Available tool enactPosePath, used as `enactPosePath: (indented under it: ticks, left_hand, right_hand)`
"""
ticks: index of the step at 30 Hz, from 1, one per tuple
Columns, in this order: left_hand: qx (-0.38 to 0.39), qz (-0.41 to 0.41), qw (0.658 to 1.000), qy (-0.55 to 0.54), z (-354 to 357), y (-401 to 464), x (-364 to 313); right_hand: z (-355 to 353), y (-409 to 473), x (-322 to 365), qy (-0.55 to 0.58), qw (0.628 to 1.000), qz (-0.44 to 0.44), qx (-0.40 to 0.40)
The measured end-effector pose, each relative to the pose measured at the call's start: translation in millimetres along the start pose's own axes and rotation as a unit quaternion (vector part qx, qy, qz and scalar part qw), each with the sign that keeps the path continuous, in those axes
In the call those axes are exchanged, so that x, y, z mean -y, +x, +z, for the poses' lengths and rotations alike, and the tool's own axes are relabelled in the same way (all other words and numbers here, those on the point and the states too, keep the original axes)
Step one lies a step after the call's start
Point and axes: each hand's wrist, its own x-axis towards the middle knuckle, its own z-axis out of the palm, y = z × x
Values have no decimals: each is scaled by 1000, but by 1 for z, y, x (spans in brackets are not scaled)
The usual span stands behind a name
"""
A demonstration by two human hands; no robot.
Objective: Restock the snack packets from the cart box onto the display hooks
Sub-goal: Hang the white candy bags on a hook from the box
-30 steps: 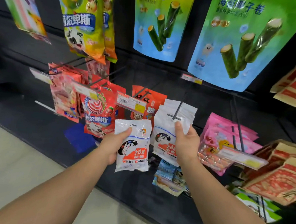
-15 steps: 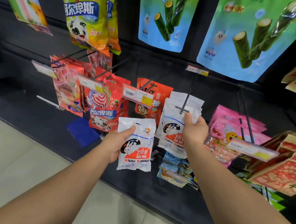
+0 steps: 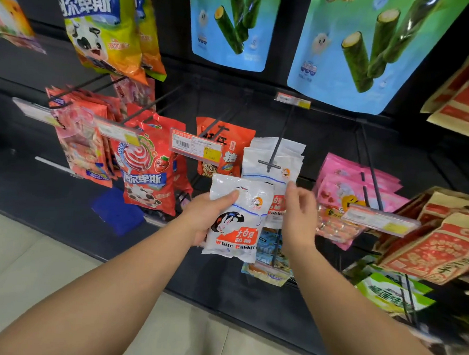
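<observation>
Lowered from the hook (image 3: pixel 269 163) at center frame, the right hand (image 3: pixel 299 219) hung loose while the left hand (image 3: pixel 206 219) gripped a White Rabbit packet (image 3: pixel 236 218), which could tear if forced on misaligned.

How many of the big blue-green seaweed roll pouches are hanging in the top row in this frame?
2. One seaweed roll pouch hangs top centre; a larger-looking one hangs to its right. Both are cut off by the top edge, and more may hang hidden behind them.
</observation>
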Motion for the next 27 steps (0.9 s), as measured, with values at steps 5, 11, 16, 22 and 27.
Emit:
enactPosePath:
  ticks: [5, 11, 16, 22, 27]
  left_hand:
    - [31, 30, 999, 3, 28, 7, -10]
    - [-2, 65, 998, -25, 47, 16, -29]
    - [-17, 43, 999, -22, 47, 22, -26]
    - [-41, 27, 998, -36, 52, 26, -32]
    - [-88, 9, 996, 29, 65, 30, -44]
  right_hand:
    - [-8, -7, 0, 67, 990, 26, 124]
    - [-9, 16, 13, 82, 993, 26, 76]
    - [-3, 23, 7, 42, 997, 38, 60]
    - [3, 32, 7, 9, 999, 36, 35]
    - [13, 48, 10, -74, 996, 44, -4]
